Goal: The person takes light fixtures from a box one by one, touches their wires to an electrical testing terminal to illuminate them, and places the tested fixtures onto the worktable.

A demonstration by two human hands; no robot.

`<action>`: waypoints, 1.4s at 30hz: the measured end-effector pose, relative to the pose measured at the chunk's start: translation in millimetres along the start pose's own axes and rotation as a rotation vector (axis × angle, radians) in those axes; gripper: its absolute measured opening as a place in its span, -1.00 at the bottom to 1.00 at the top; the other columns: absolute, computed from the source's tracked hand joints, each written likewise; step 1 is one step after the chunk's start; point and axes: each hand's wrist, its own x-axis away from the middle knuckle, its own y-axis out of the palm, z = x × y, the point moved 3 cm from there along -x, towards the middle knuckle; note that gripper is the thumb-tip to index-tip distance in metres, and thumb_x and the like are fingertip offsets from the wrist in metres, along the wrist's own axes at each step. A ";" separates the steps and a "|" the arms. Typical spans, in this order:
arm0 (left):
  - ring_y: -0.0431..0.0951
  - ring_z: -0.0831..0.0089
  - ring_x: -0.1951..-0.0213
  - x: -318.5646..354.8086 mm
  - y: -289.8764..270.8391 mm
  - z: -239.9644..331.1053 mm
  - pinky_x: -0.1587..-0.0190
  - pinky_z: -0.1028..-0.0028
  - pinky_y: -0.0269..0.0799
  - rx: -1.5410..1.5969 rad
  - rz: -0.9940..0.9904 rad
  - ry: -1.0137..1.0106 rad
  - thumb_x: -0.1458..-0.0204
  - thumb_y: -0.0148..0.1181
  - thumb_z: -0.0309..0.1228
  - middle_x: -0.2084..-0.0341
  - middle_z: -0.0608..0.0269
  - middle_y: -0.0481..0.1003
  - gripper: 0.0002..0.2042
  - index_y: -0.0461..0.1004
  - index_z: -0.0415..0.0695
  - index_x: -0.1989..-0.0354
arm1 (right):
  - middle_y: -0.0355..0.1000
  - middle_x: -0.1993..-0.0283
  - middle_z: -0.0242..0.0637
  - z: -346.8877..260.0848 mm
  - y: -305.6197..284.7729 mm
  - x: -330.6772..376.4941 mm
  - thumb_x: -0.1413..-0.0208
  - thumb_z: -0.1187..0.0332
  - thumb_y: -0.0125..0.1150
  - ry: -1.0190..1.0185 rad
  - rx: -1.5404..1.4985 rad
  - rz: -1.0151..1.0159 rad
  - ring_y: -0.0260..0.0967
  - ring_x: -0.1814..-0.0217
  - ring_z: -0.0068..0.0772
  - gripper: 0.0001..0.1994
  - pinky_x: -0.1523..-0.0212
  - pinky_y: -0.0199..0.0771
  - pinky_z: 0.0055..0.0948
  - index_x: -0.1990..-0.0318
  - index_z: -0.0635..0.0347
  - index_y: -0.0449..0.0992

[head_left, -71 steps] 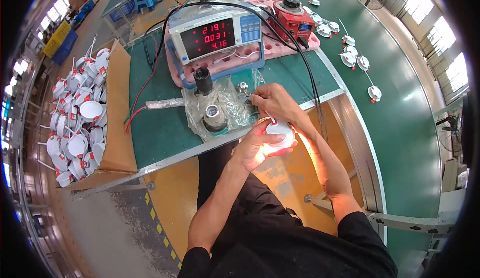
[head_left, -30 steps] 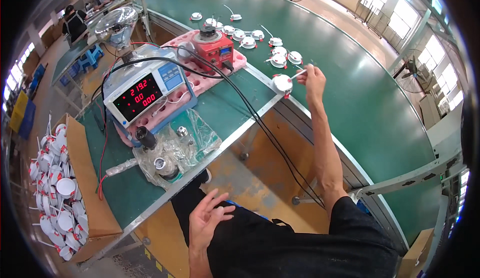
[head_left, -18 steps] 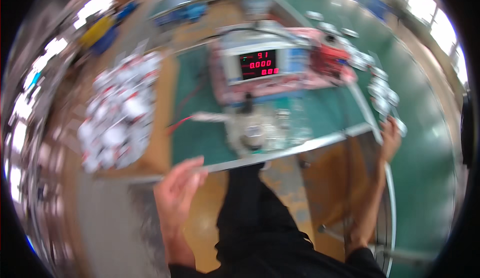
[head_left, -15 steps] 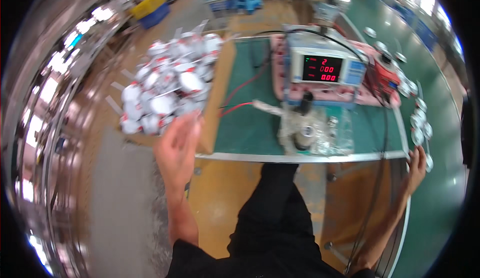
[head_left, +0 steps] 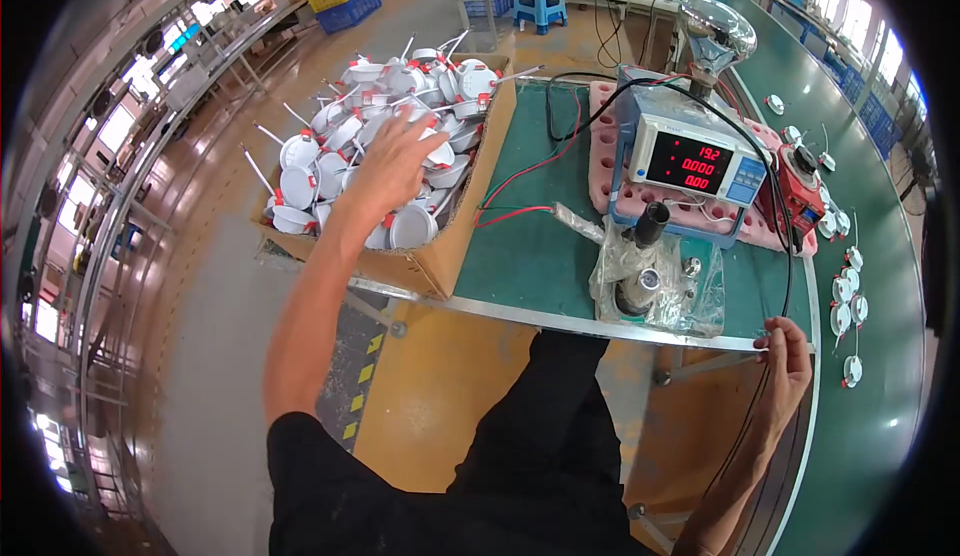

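Note:
My left hand (head_left: 392, 159) reaches out over a cardboard box (head_left: 440, 256) heaped with several white round lamps (head_left: 345, 156) that have red clips and wire tails; its fingers are spread and hold nothing. My right hand (head_left: 785, 356) rests at the front metal edge of the green bench (head_left: 540, 246), near black cables, fingers loosely curled and empty. A meter with a red digit display (head_left: 692, 161) stands on the bench, with a black socket fixture (head_left: 640, 266) in clear plastic in front of it.
A red box-shaped device (head_left: 800, 181) sits right of the meter on pink foam. Several white lamps (head_left: 845, 286) lie on the green conveyor at right. A lamp with a bowl-shaped reflector (head_left: 713, 31) stands behind the meter. Yellow floor lies below.
My right hand set a white lamp on the conveyor and drew back to the bench edge. My view swung left, and my left hand rose from my lap to over the box.

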 end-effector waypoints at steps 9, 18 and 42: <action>0.65 0.28 0.19 15.3 -87.0 -2.8 0.15 0.32 0.55 0.678 0.509 -0.571 -0.15 0.16 -0.49 0.20 0.10 0.62 -0.78 0.52 -0.28 0.06 | 0.49 0.22 -0.41 -6.0 20.9 34.5 -0.29 0.43 0.12 0.110 -0.013 -0.143 0.35 0.28 -0.69 -0.86 0.25 0.30 -0.66 0.13 0.30 0.54; 0.65 0.44 0.34 44.4 -60.0 238.4 0.29 0.43 0.62 2.177 -0.025 -0.935 -0.21 0.19 -0.36 0.28 0.14 0.61 -0.74 0.53 -0.34 0.10 | 0.42 -0.07 -0.10 -73.0 118.3 80.0 0.03 0.58 0.36 -0.700 0.210 -0.596 0.50 0.10 -0.22 -0.51 0.23 0.54 -0.39 -0.13 0.19 0.49; 0.60 0.57 0.35 55.6 -51.4 285.3 0.28 0.55 0.54 1.931 -0.168 -0.793 -0.28 0.12 -0.39 0.40 0.22 0.60 -0.78 0.57 -0.32 0.23 | 0.48 0.54 -0.37 -21.5 88.4 68.2 -0.20 0.37 0.30 0.202 0.012 -0.806 0.39 0.52 -0.70 -0.85 0.53 0.32 -0.56 0.28 0.30 0.62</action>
